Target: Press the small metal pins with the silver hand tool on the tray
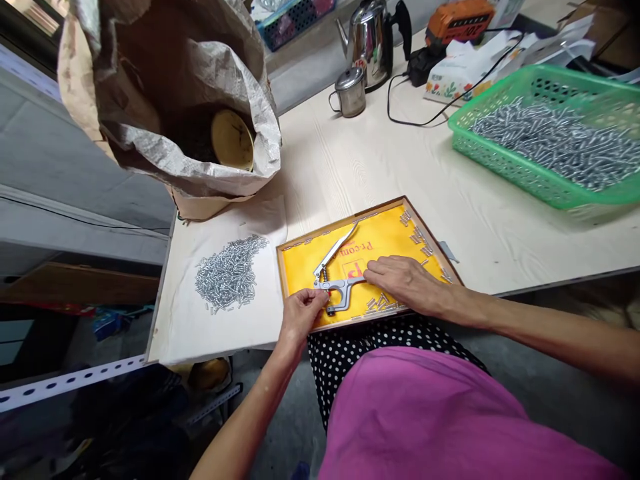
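My right hand [407,283] is closed around the lower handle of grey metal snap-fastener pliers [341,285]. Their upper handle stands raised, with a spring near the pivot. At the jaw end, my left hand [300,313] has its thumb and fingertips pinched together; whatever is between them is too small to make out. Both hands are over a shallow wooden-edged tray [281,270] lined in yellow with red print. Small metal pins [383,303] lie inside it, loose near the front and in groups along the right side.
Left of the tray, a pile of metal pins [227,277] rests on a white cloth [185,327]. Behind it stands a big open paper sack [200,203]. A green basket [505,173] full of pins, a steel kettle [373,43], a lidded cup [350,93] and a black cable [400,122] are farther back.
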Demonstrator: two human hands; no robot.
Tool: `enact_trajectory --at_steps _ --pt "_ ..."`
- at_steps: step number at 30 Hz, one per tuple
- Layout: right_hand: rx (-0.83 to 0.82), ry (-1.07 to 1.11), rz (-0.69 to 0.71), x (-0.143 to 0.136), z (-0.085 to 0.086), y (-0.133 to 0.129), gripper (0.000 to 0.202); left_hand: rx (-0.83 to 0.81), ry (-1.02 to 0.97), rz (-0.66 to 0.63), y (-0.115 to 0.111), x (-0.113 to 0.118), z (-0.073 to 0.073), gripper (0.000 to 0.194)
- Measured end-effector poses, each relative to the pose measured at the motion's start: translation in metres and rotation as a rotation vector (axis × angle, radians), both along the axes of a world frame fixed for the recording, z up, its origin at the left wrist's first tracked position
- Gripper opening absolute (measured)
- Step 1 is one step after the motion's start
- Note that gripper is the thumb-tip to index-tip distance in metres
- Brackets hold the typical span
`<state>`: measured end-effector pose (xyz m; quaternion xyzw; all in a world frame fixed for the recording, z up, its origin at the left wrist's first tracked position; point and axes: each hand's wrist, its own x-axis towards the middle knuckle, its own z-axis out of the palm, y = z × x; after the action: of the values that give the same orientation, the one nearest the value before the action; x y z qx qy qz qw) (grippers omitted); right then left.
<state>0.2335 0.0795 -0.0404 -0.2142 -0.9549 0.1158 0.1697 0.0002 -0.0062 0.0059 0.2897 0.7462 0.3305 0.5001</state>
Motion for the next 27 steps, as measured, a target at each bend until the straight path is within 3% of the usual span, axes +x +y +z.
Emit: enact_trajectory --at_steps 8,18,23,27 --pt "-0.028 -0.026 0.015 -0.006 -0.007 0.012 0.02 -0.121 0.054 -0.076 0.001 -0.007 -0.004 0.04" --pt "-0.039 -0.058 -0.014 -0.008 -0.014 0.011 0.021 -0.227 0.04 -0.167 0.011 -0.007 0.006 0.038" --pt "-0.024 -0.115 -0.051 -0.01 0.002 0.017 0.008 -0.223 0.055 -0.149 0.009 -0.007 0.005 0.037" --pt "0.044 -0.077 -0.04 -0.013 0.015 0.04 0.058 -0.213 0.06 -0.139 0.008 -0.006 0.003 0.037"
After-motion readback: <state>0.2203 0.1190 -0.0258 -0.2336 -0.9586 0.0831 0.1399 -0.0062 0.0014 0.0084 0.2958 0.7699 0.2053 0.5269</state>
